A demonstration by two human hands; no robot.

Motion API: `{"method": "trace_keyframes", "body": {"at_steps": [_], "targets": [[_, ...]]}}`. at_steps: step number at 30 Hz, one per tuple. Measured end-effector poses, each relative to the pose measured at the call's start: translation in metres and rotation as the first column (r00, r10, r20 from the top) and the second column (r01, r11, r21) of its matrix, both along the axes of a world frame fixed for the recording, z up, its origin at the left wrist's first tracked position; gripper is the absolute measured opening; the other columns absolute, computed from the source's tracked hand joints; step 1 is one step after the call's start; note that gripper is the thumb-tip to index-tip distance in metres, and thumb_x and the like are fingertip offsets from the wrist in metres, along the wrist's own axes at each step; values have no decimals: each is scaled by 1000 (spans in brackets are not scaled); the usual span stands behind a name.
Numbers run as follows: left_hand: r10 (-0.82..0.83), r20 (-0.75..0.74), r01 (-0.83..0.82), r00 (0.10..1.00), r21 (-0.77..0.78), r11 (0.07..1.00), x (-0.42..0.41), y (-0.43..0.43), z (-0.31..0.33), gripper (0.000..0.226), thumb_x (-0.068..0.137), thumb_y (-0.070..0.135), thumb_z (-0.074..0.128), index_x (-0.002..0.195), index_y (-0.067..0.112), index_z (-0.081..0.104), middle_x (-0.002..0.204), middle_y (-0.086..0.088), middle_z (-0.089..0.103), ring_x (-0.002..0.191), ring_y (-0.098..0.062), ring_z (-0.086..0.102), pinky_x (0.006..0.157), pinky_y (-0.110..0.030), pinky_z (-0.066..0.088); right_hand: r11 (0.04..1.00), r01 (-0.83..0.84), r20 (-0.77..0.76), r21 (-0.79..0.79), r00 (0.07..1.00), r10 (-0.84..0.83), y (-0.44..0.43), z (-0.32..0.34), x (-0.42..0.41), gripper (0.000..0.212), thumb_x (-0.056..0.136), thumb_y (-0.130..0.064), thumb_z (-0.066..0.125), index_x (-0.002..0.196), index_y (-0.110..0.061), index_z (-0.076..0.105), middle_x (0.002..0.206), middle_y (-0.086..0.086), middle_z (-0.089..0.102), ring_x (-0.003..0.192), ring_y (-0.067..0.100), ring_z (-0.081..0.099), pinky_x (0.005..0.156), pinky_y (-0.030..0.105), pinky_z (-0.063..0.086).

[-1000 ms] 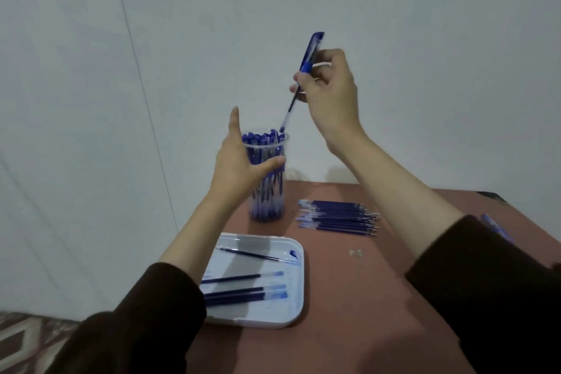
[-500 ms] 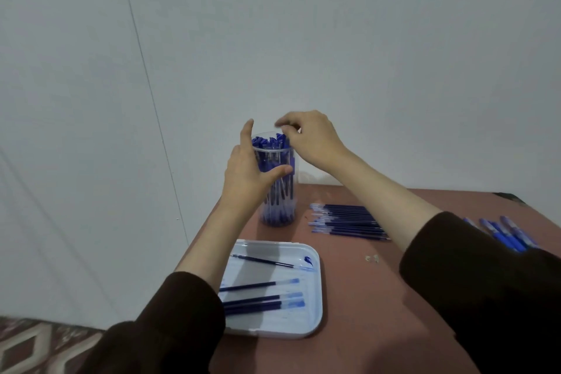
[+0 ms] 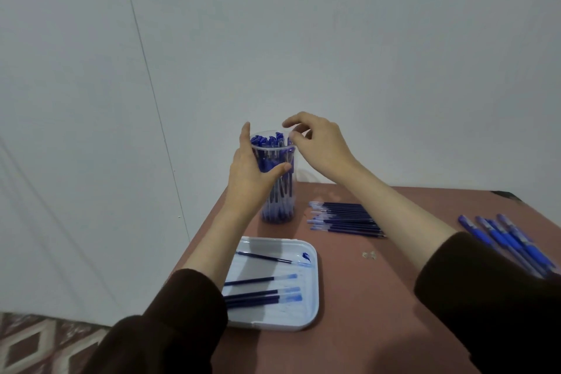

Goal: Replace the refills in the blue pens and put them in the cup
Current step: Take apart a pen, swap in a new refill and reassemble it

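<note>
A clear plastic cup (image 3: 280,206) packed with blue pens stands at the table's far left corner. My left hand (image 3: 249,173) grips the cup from the left, thumb across its front. My right hand (image 3: 321,146) hovers at the cup's right rim with fingers loosely spread and holds nothing; its thumb tip is at the pen tops. A row of fresh dark-blue refills (image 3: 346,218) lies right of the cup. Several blue pens (image 3: 510,243) lie at the right edge.
A white tray (image 3: 312,307) near the table's front left holds several used refills (image 3: 261,294) and an ink smear. Small pale scraps (image 3: 368,254) lie on the brown table (image 3: 364,328). A white wall stands close behind; patterned floor shows at the lower left.
My right hand brought a blue pen down into the cup, let it go, and now its fingers have lifted off the pen tops. My left hand kept hold of the cup.
</note>
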State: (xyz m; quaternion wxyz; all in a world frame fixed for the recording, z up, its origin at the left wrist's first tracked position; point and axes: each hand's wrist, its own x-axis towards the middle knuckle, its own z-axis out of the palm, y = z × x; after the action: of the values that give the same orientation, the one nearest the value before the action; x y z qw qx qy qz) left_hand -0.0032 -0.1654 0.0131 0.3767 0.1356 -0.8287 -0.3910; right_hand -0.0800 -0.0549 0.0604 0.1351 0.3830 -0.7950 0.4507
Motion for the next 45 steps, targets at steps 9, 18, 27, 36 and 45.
{"method": "trace_keyframes", "body": {"at_steps": [9,18,27,36,45], "targets": [[27,-249,-125,968,-388,913,16,90,-20,47,83,26,54,128,14,52,138,-14,43,123,-28,33,103,-30,25,982,148,104,121,981,-161,106,-42,1,18,90,-16,57,101,-25,68,83,-9,62,69,5,52,74,24,43],[-222,-103,176,970,-336,925,-8,167,-56,20,79,11,66,97,18,70,124,-7,55,112,-15,35,90,1,16,578,524,-116,626,795,-595,221,-67,-19,27,86,-10,49,109,-7,63,112,12,64,106,33,56,80,35,46],[-255,1,238,967,-363,901,-8,166,-55,18,85,15,65,101,18,70,125,-4,53,118,-17,38,85,-8,20,488,494,-138,719,790,-597,225,-72,-13,8,91,-4,45,84,-8,48,80,8,48,81,31,47,72,29,31],[-235,1,229,972,-214,950,1,142,-45,35,86,4,59,118,17,63,114,3,55,102,-10,50,84,3,26,887,221,82,406,958,-276,176,-72,14,28,96,-15,44,112,-18,66,93,5,47,89,23,52,69,30,37],[-257,94,266,962,-91,960,9,126,-37,17,86,13,64,100,16,74,93,4,72,85,-10,63,81,-20,47,926,162,-74,342,987,-145,162,-85,29,24,94,-46,51,111,-43,68,95,-19,72,87,3,62,77,24,44]]}}
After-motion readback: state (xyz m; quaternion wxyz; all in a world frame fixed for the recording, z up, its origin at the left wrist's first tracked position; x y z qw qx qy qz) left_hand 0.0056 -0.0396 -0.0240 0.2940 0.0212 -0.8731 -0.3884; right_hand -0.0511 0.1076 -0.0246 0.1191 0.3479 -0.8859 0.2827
